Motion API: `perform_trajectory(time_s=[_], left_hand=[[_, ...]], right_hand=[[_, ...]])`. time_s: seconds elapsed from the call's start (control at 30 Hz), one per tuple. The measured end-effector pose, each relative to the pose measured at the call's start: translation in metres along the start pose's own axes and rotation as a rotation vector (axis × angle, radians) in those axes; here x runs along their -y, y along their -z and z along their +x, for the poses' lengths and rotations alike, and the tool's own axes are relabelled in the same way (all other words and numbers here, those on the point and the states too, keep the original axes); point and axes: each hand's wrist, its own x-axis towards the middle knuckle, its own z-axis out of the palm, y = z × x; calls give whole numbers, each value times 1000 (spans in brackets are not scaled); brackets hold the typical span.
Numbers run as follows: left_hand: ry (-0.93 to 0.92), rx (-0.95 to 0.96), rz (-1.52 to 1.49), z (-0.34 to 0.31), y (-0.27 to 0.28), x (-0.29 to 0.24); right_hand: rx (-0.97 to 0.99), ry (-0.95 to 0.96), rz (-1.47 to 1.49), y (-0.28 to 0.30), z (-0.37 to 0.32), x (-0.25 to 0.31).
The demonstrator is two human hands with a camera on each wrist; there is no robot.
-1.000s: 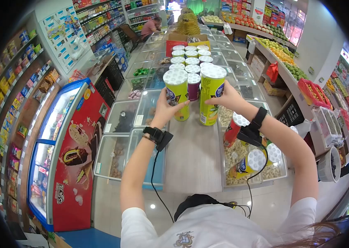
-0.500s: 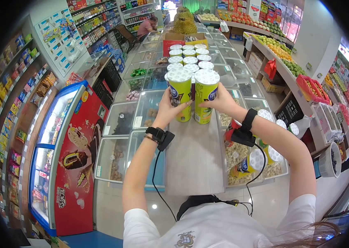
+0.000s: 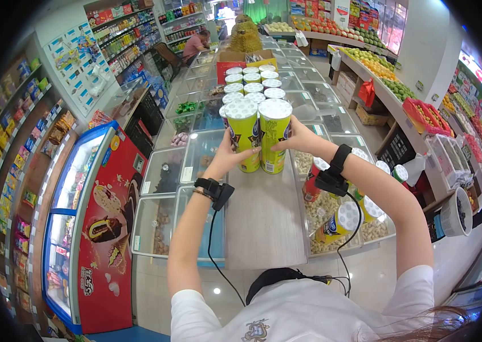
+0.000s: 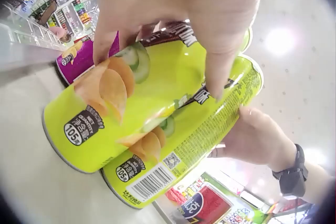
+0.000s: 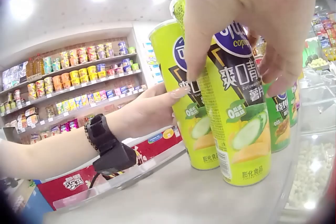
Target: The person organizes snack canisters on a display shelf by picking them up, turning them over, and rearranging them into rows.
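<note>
Two lime-green potato chip cans with white dotted lids stand upright side by side on the grey counter strip [image 3: 266,222]. My left hand [image 3: 230,154] grips the left chip can [image 3: 245,134], thumb across its near side. The right chip can [image 3: 275,128] is held by my right hand [image 3: 303,138], fingers round its outer side. In the left wrist view, the two cans lean close along their sides. Cucumber slices show on the right can's label [image 5: 248,132] in the right wrist view. Behind them several more lidded cans [image 3: 252,87] stand in rows, with a purple can [image 4: 86,61] among them.
Clear-lidded bins [image 3: 161,219] line both sides of the strip. On the right, a yellow can [image 3: 338,223] and a red can [image 3: 313,179] lie tilted over a bin of nuts. A red freezer [image 3: 104,239] stands left, and a person [image 3: 196,44] sits far back.
The right can has moved left in my right hand, closing the gap to the left can and covering the purple can in the head view. My left hand keeps its grip.
</note>
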Motion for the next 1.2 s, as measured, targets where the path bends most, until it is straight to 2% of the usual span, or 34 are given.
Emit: perform_trajectory(time_s=[0.13,0.27,0.47,0.63,1.2], left_hand=[[-26,-46,43,0,-5,-7],[27,-41,48,-4,-4,-11],[-56,-1,69,0,2,4],[-25,3,58,-4,-2,-8],[15,48,72,-5,8,-10]], right_hand=[[-156,94,0,-5,-3,28],[-104,103,22,2,0,24],[-15,85,119,8,1,18],[42,44,162,13,-10,36],[66,70,171,13,-4,18]])
